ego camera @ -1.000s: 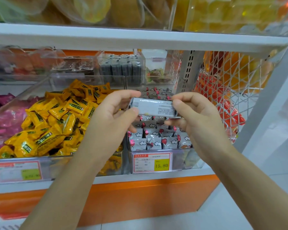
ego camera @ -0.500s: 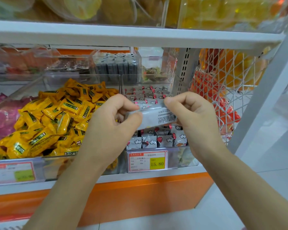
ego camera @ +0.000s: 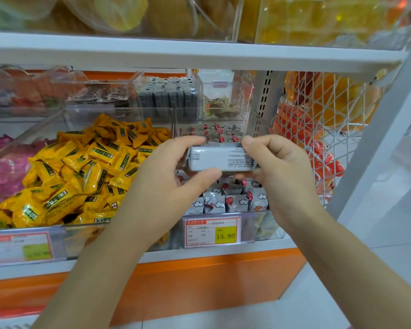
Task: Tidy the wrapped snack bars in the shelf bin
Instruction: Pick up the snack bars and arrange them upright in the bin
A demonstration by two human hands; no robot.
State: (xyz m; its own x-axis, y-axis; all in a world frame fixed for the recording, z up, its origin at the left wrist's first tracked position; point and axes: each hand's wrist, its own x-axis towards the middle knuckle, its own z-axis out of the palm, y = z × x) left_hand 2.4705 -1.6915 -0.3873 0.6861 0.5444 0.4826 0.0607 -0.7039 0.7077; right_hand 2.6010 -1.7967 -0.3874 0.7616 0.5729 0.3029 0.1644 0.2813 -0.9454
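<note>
Snack bar [ego camera: 220, 159], grey-wrapped: pinched at each end by curled fingers of left hand [ego camera: 173, 184] and right hand [ego camera: 278, 172], held level just above shelf bin [ego camera: 267, 224], probably for lining up with the standing bars [ego camera: 223, 201].

Yellow sweets [ego camera: 81, 167] heaped left of a 15.80 price tag [ego camera: 212, 231]
</note>
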